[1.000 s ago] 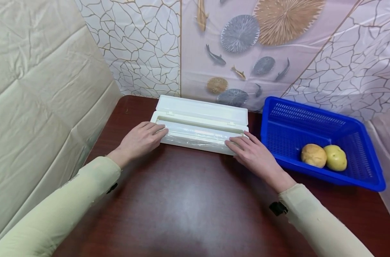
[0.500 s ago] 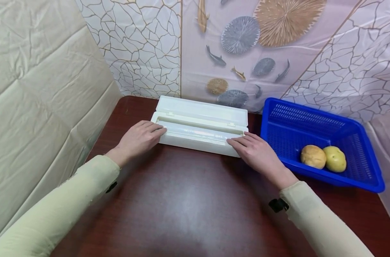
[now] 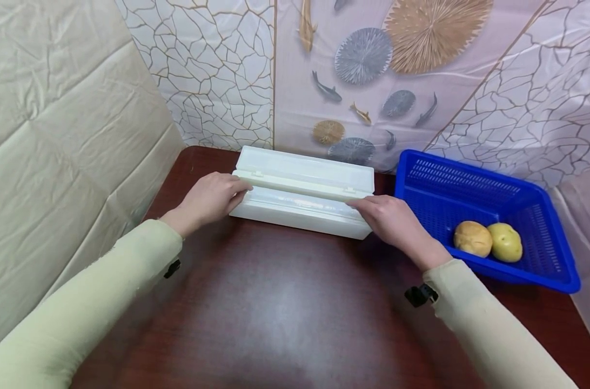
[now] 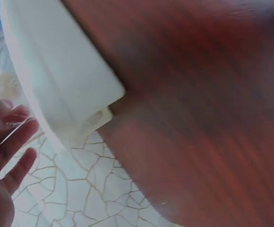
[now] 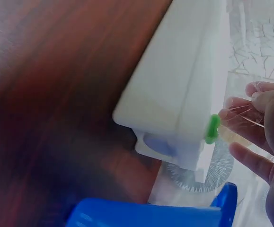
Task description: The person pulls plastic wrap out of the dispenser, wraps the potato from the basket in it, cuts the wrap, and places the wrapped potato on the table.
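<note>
Okay, both hands at the white box, pinching film. Left hand [image 3: 208, 195] is over the box's left end, thumb and a fingertip nipping clear film [image 3: 302, 202]; in the left wrist view the other fingers are spread, glints of film between them. Right hand [image 3: 391, 217] does likewise at the right end, thumb pressed to fingers, shiny strands of film across them in the right wrist view. Box [image 3: 300, 219] sits near the far edge of the dark red-brown table [image 3: 275, 302], long side toward the person, lid [image 3: 304, 163] flipped back on the far side by two small hinges. Film shows glossy along the box top, between the hands; cannot tell how much is drawn out. Green tab [image 5: 212, 129] on the box's right end, just beside the right fingertips. Blue basket [image 3: 499, 272] stands to the right of the box, near it, two fruits inside: brownish-orange one [image 3: 472, 239] on the left, touching yellow-green one [image 3: 506, 242] on the right. Pale sleeves [image 3: 115, 281] on both arms, a small black device [image 3: 421, 295] at each wrist. Behind, backdrop [image 3: 217, 81] with crackle lines, printed fish and discs; cream quilted panel [image 3: 71, 129] on the left.
</note>
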Demonstrator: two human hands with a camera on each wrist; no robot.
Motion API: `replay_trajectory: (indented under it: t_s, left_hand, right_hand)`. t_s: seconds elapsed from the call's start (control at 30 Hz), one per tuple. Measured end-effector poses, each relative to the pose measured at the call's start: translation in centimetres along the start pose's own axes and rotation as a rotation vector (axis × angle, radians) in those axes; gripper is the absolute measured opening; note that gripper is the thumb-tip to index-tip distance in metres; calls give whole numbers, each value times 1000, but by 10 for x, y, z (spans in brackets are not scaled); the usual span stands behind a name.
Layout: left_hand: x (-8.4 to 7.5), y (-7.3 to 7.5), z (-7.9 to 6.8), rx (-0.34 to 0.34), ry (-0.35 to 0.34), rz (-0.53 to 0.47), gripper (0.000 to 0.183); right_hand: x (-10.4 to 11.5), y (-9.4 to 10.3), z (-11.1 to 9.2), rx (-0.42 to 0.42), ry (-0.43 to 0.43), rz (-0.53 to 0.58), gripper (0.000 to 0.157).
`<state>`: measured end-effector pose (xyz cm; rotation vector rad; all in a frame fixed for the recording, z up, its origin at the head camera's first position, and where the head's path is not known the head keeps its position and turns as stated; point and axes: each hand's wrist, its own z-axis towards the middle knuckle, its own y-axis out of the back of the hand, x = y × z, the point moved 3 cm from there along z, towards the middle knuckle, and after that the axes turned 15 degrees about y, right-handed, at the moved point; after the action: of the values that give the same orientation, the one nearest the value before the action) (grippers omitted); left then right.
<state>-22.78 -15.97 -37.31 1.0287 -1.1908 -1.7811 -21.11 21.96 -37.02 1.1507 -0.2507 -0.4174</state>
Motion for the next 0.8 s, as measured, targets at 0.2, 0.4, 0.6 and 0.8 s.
replay_trajectory:
  t_s: [0.2, 0.4, 0.6, 0.8]
  left_hand:
    - [3, 10, 14, 87, 60, -55, 21]
    - [6, 19, 27, 140, 106, -96, 22]
    - [7, 27, 36, 149, 119, -130, 21]
    - [8, 36, 42, 131, 113, -155, 19]
  right_hand:
    - [-9, 5, 5, 15, -66, 52, 27]
    - [-18, 9, 9, 3, -86, 71, 25]
    - [-28, 15, 15, -22, -80, 101, 24]
    - [-34, 25, 23, -18, -60, 132, 23]
